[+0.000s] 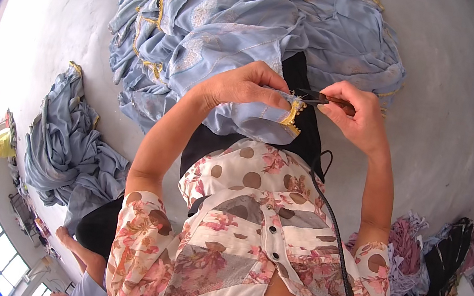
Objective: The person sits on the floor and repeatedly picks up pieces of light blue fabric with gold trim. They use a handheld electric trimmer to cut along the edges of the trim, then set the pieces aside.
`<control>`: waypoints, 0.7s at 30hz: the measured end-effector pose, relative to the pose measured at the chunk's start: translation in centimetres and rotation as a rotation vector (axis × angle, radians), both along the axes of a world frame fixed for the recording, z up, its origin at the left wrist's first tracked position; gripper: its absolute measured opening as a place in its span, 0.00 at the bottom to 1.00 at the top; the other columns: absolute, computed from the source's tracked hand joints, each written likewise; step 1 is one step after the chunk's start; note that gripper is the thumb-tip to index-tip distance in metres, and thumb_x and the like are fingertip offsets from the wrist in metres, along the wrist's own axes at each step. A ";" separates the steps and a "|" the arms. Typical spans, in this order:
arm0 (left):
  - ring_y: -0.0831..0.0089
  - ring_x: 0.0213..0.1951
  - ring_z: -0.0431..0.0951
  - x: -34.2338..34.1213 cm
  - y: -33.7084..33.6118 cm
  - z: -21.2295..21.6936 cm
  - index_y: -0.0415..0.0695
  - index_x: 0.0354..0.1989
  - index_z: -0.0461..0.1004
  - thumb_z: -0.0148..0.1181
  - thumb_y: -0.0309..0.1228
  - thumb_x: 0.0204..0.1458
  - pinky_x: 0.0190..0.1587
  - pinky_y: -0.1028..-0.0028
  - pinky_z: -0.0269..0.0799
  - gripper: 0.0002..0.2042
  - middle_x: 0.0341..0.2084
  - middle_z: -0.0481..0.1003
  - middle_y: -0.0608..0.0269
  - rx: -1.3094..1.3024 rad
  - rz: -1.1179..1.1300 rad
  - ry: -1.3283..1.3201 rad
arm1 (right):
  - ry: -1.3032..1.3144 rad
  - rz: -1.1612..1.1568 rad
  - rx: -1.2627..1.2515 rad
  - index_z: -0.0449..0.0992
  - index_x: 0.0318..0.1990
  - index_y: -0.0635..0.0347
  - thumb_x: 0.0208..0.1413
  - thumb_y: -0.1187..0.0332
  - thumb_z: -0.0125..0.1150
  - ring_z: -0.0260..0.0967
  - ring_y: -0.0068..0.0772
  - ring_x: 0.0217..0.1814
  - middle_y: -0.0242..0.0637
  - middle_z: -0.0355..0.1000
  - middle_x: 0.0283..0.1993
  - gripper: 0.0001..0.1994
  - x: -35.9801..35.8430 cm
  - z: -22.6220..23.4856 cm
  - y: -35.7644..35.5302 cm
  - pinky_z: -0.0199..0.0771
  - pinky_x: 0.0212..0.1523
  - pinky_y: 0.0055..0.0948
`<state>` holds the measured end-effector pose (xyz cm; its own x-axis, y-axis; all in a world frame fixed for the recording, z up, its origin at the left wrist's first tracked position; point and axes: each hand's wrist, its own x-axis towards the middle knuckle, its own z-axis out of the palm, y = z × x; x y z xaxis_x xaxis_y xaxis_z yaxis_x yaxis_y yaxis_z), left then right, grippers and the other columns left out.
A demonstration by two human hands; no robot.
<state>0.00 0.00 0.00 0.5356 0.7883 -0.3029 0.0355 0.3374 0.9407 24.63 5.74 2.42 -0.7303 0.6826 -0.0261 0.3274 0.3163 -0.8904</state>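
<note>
My left hand [249, 88] pinches the edge of a light blue cloth [235, 117] between thumb and fingers, just above my lap. A yellow trim with small beads [292, 118] runs along that edge, and loose threads stick out at its corner. My right hand [356, 112] is closed around a pair of dark-handled thread snips [318, 97]. The snips' blades point left and meet the threads beside my left fingertips. Whether the blades are apart or together is too small to tell.
A large heap of the same blue cloth [233, 9] with yellow trim spreads over the pale floor ahead. A smaller blue pile [69, 144] lies at the left, near another person's arm [87, 257]. Pinkish and dark cloth scraps [408, 250] lie at the right. A black cord [336, 224] hangs down my front.
</note>
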 end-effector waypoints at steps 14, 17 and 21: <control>0.87 0.24 0.64 0.4 0.0 0.0 0.35 0.32 0.79 0.63 0.29 0.45 0.26 0.82 0.59 0.09 0.19 0.71 0.75 0.010 -0.062 0.062 | -0.026 -0.008 0.034 0.73 0.33 0.64 0.51 0.68 0.63 0.64 0.16 0.22 0.29 0.71 0.22 0.09 -0.1 -0.4 -0.4 0.63 0.23 0.17; 0.84 0.25 0.68 0.3 0.1 0.0 0.35 0.32 0.78 0.63 0.29 0.45 0.29 0.81 0.63 0.10 0.21 0.74 0.70 0.006 -0.078 0.089 | 0.245 -0.218 -0.177 0.72 0.36 0.65 0.54 0.68 0.61 0.62 0.14 0.24 0.25 0.69 0.24 0.09 0.2 -0.8 -0.2 0.60 0.25 0.14; 0.73 0.31 0.76 -3.3 -1.5 -1.3 0.33 0.31 0.78 0.58 0.35 0.44 0.37 0.76 0.69 0.15 0.30 0.78 0.55 0.197 0.202 0.025 | 0.467 -0.369 -0.367 0.72 0.38 0.64 0.57 0.65 0.58 0.52 0.10 0.21 0.21 0.61 0.22 0.10 1.2 -2.3 0.9 0.48 0.22 0.13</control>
